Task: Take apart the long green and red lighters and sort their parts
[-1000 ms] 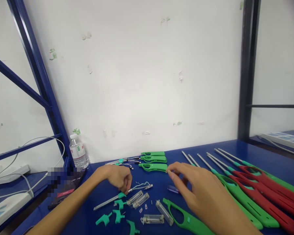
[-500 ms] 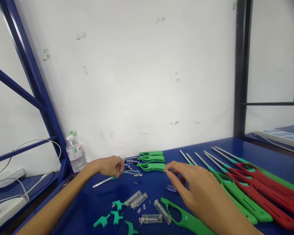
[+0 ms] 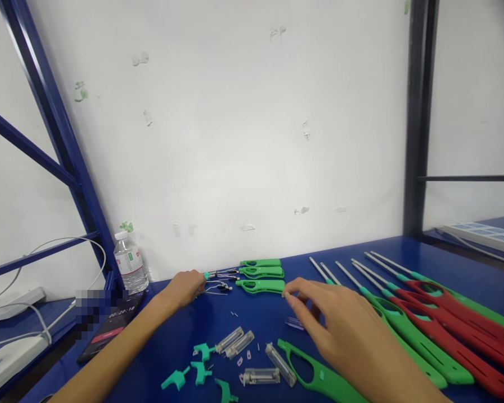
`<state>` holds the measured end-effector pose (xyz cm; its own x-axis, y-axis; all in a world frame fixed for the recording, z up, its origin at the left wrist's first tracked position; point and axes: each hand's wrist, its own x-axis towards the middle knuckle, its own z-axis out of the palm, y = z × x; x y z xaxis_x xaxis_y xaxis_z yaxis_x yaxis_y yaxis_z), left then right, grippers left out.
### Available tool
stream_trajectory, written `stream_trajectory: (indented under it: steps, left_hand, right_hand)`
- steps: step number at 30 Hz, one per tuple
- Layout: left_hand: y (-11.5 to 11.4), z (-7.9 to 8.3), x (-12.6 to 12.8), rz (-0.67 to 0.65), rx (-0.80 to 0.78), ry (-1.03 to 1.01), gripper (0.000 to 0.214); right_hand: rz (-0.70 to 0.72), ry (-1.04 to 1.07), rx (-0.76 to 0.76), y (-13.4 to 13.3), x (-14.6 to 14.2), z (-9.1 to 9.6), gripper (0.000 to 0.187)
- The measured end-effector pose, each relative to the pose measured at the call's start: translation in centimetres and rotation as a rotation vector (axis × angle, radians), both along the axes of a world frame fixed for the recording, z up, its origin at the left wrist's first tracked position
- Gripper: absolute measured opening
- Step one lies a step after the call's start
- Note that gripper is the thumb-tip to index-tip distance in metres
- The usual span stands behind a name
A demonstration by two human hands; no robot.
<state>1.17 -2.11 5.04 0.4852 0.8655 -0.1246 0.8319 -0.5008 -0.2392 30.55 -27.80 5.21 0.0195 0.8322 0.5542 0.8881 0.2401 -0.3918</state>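
My left hand (image 3: 187, 286) is closed at the back left of the blue table, over a lighter's metal tube mostly hidden under hand and forearm. Thin wires (image 3: 217, 289) come out from beside its fingers, next to other wired tubes (image 3: 218, 273). To their right lie several green lighter handle shells (image 3: 260, 286). My right hand (image 3: 325, 316) hovers with thumb and index finger pinched; what is between the tips is too small to name. Beneath it are a green handle shell (image 3: 319, 378) and a clear purplish piece (image 3: 294, 323).
Clear fuel tanks (image 3: 260, 376) and teal triggers (image 3: 176, 379) lie in front. Several green and red long lighters (image 3: 437, 319) fan out at right. A water bottle (image 3: 130, 263) and a phone (image 3: 109, 327) are at left, near a blue frame post (image 3: 67, 140).
My left hand has moved back and left, carrying the wired tube with the teal collar from the open table to the other tubes. My right hand stays nearly still. The phone has come into view.
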Motion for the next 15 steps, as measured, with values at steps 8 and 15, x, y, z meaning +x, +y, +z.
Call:
stream_trajectory:
  steps: [8, 15]
  left_hand:
    - [-2.0, 0.1, 2.0, 0.048, 0.147, -0.025, 0.031]
    - [-11.9, 1.7, 4.3, -0.123, 0.046, -0.271, 0.033]
  right_hand:
    - [-0.022, -0.022, -0.086, -0.1, 0.7, -0.2, 0.022]
    - [-0.050, -0.203, -0.182, -1.2, 2.4, -1.1, 0.015]
